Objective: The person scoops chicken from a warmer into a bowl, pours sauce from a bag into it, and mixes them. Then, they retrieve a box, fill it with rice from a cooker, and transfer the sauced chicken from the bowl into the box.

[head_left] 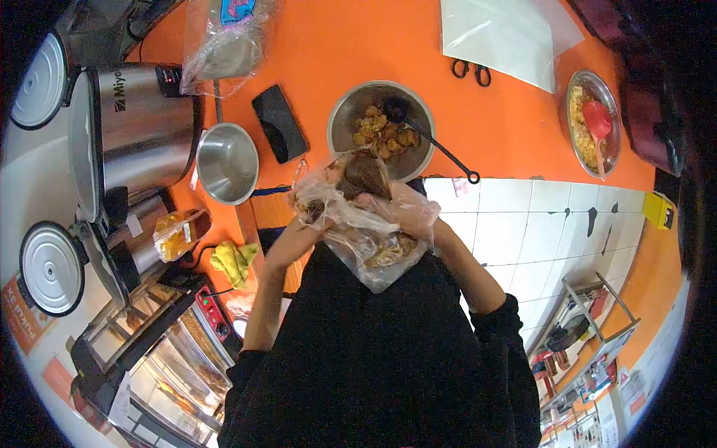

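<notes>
Both hands are on a clear plastic bag [373,261] smeared with brown sauce, held in front of my black top. My left hand [305,230] grips its left side, fingers partly hidden by the plastic. On the other side my right hand [414,222] is closed on the bag, showing through the film. Dark brown food [364,173] sits at the bag's upper part, close over the near rim of a steel bowl [340,112]. Inside that bowl lie browned food pieces [385,136] and a black ladle [441,149], its handle sticking out to the right.
A black phone [280,123] and an empty steel pot [228,164] are left of the bowl on the orange table [314,45]. Scissors [472,72] lie by plastic sheets [500,33]. Far right stands a bowl of yellow food [579,112] with a red spoon [597,119]. Rice cookers [142,127] line the left.
</notes>
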`<control>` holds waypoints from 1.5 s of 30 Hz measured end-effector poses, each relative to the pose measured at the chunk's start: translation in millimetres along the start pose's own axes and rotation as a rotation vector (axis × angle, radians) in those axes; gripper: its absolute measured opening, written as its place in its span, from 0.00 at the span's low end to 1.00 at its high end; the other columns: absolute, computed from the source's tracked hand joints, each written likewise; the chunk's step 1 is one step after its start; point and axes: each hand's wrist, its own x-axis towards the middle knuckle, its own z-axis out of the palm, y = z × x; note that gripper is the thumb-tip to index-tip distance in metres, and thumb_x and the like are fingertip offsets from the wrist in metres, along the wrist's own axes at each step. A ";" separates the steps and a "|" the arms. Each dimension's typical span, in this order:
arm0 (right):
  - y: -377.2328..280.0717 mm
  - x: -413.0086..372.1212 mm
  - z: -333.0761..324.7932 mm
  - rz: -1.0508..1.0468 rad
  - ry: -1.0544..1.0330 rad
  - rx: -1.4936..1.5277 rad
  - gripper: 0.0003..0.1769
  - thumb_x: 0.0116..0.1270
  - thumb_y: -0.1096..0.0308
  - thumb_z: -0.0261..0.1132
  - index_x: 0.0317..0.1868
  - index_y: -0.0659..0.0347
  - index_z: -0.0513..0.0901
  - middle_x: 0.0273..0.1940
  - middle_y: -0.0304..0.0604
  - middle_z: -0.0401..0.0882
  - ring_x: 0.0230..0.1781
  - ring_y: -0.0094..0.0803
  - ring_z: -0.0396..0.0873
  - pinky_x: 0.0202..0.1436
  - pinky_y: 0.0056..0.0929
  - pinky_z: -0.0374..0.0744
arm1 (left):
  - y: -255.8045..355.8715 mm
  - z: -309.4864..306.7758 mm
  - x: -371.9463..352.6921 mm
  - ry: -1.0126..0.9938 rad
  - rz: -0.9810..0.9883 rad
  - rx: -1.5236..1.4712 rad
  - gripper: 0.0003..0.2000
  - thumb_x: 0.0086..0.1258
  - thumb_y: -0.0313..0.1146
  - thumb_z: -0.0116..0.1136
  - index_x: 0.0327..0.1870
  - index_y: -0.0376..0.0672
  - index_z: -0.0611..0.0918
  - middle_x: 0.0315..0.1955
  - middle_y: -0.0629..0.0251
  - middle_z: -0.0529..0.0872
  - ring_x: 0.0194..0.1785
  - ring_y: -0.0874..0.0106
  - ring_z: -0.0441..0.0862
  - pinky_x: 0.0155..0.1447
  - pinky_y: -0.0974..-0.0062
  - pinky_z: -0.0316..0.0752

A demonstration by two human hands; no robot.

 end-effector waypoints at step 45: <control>-104.2 -19.5 -58.5 0.487 0.099 -0.784 0.15 0.58 0.59 0.59 0.35 0.64 0.75 0.23 0.50 0.74 0.25 0.39 0.74 0.31 0.33 0.72 | 19.6 44.6 90.1 -0.850 0.195 -0.802 0.29 0.51 0.36 0.67 0.54 0.37 0.68 0.44 0.64 0.77 0.46 0.74 0.74 0.53 0.73 0.69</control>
